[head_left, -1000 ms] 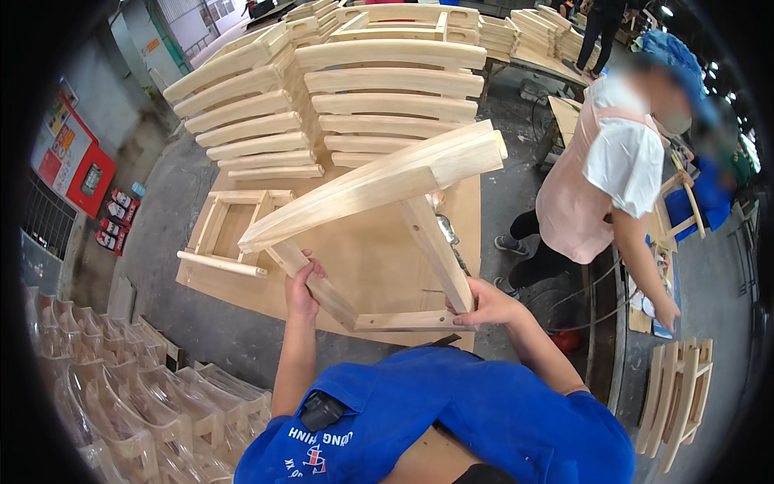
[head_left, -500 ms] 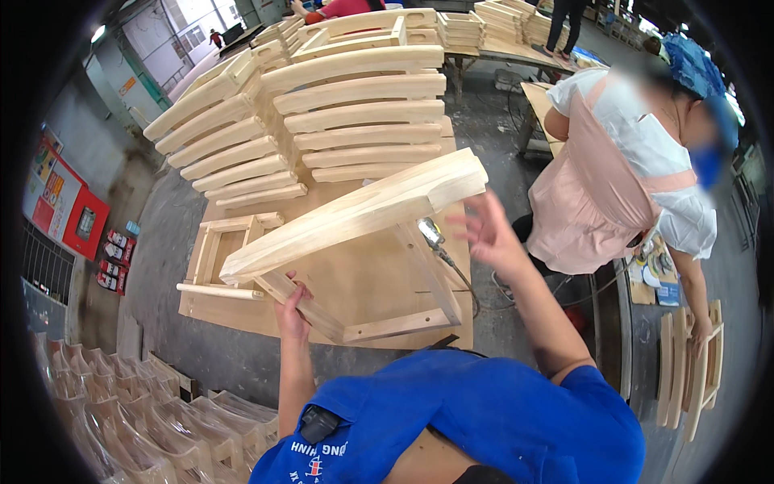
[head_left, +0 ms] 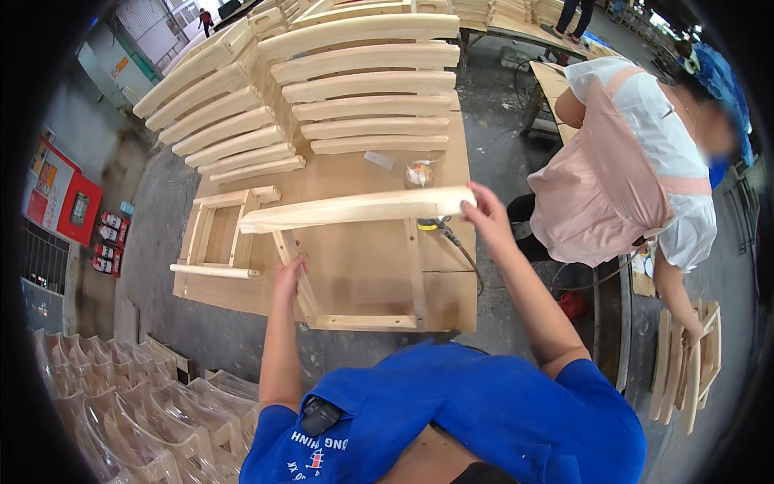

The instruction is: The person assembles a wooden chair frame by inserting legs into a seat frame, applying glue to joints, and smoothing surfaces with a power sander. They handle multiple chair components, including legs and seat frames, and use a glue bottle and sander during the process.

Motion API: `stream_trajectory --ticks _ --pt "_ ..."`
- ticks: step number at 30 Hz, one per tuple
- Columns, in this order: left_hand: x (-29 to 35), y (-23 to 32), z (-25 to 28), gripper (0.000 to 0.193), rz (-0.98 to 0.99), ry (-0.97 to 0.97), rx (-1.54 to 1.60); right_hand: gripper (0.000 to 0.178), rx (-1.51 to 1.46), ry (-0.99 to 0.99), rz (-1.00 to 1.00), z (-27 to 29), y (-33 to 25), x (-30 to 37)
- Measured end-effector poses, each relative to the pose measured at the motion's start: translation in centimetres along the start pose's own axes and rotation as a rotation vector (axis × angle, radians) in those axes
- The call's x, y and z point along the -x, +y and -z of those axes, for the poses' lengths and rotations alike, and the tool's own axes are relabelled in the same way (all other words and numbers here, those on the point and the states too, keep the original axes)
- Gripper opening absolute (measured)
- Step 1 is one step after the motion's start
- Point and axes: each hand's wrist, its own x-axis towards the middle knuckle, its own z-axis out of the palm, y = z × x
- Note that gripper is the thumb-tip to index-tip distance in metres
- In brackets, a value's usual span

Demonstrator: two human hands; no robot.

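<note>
Workshop floor of grey concrete surrounds a brown-topped counter, its far part loaded with two stacks of curved wooden pieces, one on the left and one on the right. Held over the counter's near part is a pale wooden frame, its thick rail away from the person; whether its near rail touches the counter I cannot tell. The left hand has its fingers clamped on the frame's left side piece, and the right hand has its fingers closed around the thick rail's right end. Left of it, a second wooden frame lies on the counter. Beyond the thick rail sits a small round tub; a dark hose curves near the right edge. To the right, a co-worker in a pink apron reaches down to slatted wooden pieces.
</note>
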Motion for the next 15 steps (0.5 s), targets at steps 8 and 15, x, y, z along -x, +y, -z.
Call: stream_trajectory --ticks 8,15 --pt "-8.4 -9.7 4.5 0.042 0.0 -0.054 -0.91 0.048 0.123 0.019 -0.528 -0.4 17.7 4.3" --pt "-11.8 -11.3 1.4 0.038 -0.066 0.103 -1.29 0.038 0.883 -0.397 -0.292 0.0 17.4 0.1"
